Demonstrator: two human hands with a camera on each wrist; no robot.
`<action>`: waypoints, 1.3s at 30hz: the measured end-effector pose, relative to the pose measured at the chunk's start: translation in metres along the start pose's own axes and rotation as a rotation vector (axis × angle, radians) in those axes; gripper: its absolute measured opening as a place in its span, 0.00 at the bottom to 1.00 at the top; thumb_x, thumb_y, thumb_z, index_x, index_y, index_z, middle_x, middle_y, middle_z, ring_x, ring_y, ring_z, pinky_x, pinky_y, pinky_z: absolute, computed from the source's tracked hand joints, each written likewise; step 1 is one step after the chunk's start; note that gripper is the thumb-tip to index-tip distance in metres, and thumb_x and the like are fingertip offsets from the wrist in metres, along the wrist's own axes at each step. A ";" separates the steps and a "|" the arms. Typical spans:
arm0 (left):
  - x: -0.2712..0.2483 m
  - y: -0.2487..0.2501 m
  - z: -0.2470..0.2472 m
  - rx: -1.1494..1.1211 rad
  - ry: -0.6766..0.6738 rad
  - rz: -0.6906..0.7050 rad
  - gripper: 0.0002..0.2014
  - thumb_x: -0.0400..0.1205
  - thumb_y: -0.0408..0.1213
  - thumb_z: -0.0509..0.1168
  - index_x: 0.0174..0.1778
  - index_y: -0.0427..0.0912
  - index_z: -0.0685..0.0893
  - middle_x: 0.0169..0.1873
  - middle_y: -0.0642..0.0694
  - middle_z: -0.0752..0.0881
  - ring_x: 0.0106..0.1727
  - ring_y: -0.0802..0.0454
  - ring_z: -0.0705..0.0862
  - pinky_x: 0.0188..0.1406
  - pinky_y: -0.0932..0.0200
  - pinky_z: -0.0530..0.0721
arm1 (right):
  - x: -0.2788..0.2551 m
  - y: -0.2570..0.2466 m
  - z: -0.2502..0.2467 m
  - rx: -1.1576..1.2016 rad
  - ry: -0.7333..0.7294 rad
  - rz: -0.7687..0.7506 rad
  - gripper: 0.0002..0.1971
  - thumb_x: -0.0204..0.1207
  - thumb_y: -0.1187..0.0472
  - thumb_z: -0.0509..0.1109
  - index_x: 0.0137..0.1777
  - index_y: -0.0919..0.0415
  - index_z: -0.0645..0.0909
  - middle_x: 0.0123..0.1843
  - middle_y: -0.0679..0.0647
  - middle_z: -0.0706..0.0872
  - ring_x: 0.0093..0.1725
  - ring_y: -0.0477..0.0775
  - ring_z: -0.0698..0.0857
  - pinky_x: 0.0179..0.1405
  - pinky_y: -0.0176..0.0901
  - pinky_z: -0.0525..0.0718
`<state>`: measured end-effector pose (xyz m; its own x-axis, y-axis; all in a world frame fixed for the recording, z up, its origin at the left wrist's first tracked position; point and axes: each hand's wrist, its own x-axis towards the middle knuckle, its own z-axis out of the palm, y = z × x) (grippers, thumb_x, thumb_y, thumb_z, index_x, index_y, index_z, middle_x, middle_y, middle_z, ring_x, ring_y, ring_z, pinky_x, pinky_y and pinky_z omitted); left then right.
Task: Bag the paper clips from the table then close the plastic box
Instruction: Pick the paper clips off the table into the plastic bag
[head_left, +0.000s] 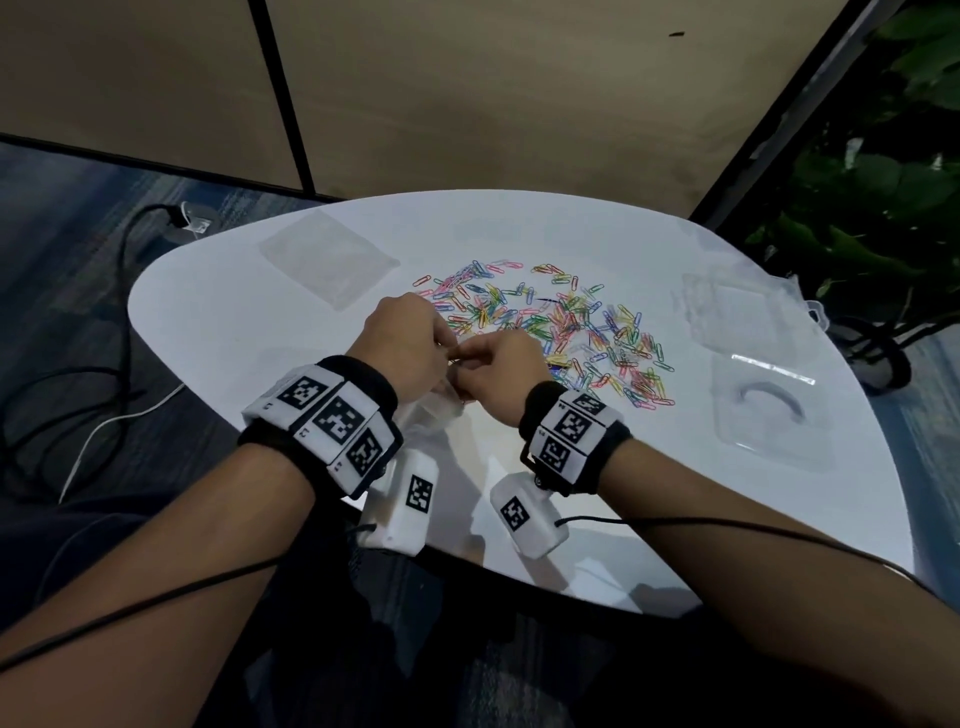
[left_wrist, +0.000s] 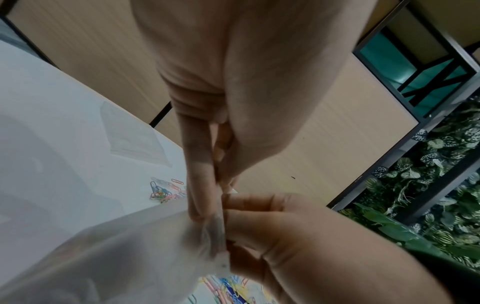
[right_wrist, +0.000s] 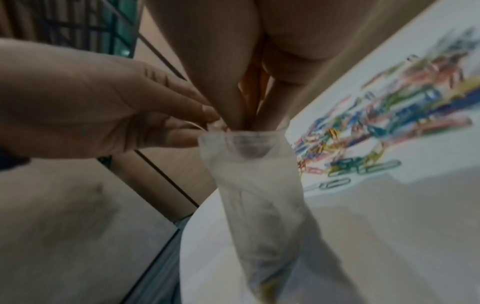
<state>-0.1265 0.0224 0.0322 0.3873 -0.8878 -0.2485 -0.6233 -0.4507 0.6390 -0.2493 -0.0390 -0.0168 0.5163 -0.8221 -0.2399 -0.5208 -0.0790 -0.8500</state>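
Pinching bag (right_wrist: 249, 176) mouth, left hand (head_left: 410, 343) at rim; right hand (head_left: 501, 371) fingertips together inside opening. Paper clips (head_left: 561, 322) lie ahead-right on counter (head_left: 623, 499), nearer right hand.

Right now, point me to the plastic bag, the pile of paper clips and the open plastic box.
plastic bag (right_wrist: 257, 185), right wrist view, its clear side below the mouth.
paper clips (head_left: 561, 322), head view, middle of the pile.
plastic box (head_left: 769, 415), head view, near tray's floor.

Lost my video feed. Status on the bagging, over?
Left hand and right hand both pinch the clear bag's mouth. Most paper clips still loose on the table. Plastic box open. Nothing in the way.
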 end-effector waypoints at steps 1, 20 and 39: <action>-0.001 0.000 -0.001 -0.015 0.003 0.002 0.11 0.78 0.27 0.68 0.51 0.40 0.94 0.47 0.39 0.92 0.50 0.41 0.91 0.57 0.49 0.90 | 0.001 -0.002 0.000 -0.073 0.013 -0.048 0.10 0.73 0.71 0.71 0.50 0.64 0.91 0.37 0.60 0.91 0.37 0.58 0.89 0.45 0.47 0.90; 0.000 -0.016 -0.012 -0.085 0.062 -0.047 0.12 0.81 0.24 0.65 0.52 0.37 0.92 0.44 0.39 0.93 0.37 0.44 0.94 0.56 0.48 0.91 | -0.019 0.113 -0.101 -0.898 -0.160 0.469 0.58 0.59 0.37 0.82 0.85 0.53 0.54 0.84 0.64 0.58 0.81 0.66 0.65 0.76 0.60 0.73; 0.016 -0.012 -0.001 -0.091 0.008 -0.061 0.12 0.79 0.22 0.67 0.53 0.37 0.92 0.50 0.41 0.92 0.39 0.44 0.94 0.52 0.48 0.93 | 0.049 0.103 -0.022 -0.748 0.126 -0.012 0.18 0.80 0.64 0.68 0.69 0.55 0.82 0.74 0.64 0.74 0.62 0.66 0.83 0.64 0.48 0.81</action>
<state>-0.1120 0.0136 0.0208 0.4281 -0.8583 -0.2829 -0.5346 -0.4929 0.6865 -0.2930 -0.1001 -0.1059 0.4663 -0.8736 -0.1390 -0.8612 -0.4124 -0.2971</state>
